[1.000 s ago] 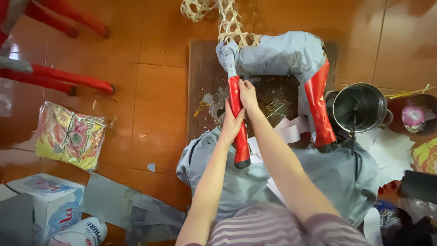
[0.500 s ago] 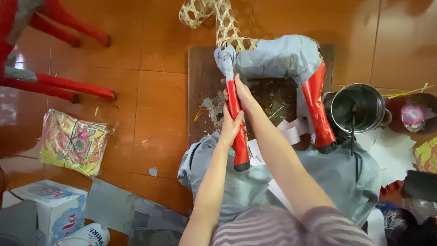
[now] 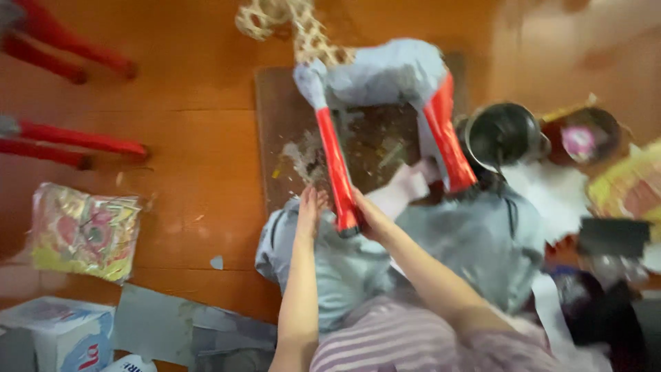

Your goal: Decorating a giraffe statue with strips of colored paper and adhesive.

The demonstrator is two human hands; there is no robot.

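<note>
At the far left, red chair legs [image 3: 82, 141] lie across the orange floor [image 3: 186, 179]. Nearer on the left sit a crinkled colourful bag [image 3: 82, 231], a white and blue box [image 3: 65, 334] and grey paper sheets [image 3: 165, 324].

In the middle stands a paper animal figure [image 3: 385, 72] with a grey body, a woven neck at the far end and two red legs, on a brown board [image 3: 282, 138] littered with scraps. The front red leg [image 3: 334, 169] slants down toward the near side, its lower end between the two hands.

The left hand [image 3: 308, 210] lies flat and released against the left side of that leg's lower end, fingers pointing far, just touching or beside it; motion blur keeps the contact unclear. The right hand [image 3: 368, 213] presses against the right side of the same end, fingers curled round it in a light grip. Both forearms reach out over a grey cloth [image 3: 468, 241] on the lap.

To the right, the second red leg [image 3: 447, 141] slopes down beside a metal pot [image 3: 506, 134]. Further right lie white paper [image 3: 551, 196], a dark bowl with a pink thing [image 3: 582, 138] and a yellow packet [image 3: 630, 186], all blurred.
</note>
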